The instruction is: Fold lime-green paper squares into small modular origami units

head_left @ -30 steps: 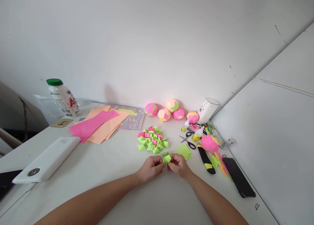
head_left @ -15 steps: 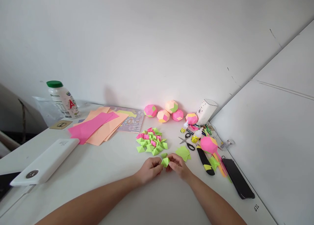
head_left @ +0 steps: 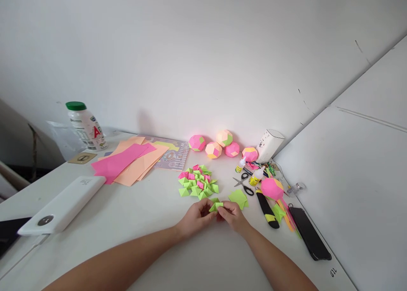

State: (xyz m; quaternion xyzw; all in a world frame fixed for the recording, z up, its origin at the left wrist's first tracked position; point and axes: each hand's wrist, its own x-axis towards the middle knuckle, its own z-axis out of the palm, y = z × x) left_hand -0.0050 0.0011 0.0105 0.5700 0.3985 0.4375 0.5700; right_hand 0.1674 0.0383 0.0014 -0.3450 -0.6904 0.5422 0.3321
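Between my two hands is a small folded piece of green paper (head_left: 216, 206). My left hand (head_left: 197, 215) pinches its left side and my right hand (head_left: 232, 214) its right side, with thumbs in front and the other fingertips partly hidden behind. Just beyond lies a heap of folded green and pink paper pieces (head_left: 199, 182). Flat green paper squares (head_left: 238, 198) rest right of my right hand. Scissors (head_left: 244, 183) with black handles lie open behind those squares.
Several paper balls (head_left: 213, 150) sit by the wall. Glue bottles (head_left: 256, 176), a box cutter (head_left: 267, 208) and a phone (head_left: 309, 231) are on the right. Pink and peach sheets (head_left: 140, 164), a white power bank (head_left: 62, 204) and a green-capped bottle (head_left: 87, 128) stand left.
The green paper piece has turned in my fingers and now shows a flatter, narrower shape. My left thumb has moved right along its lower edge. The view has shifted slightly.
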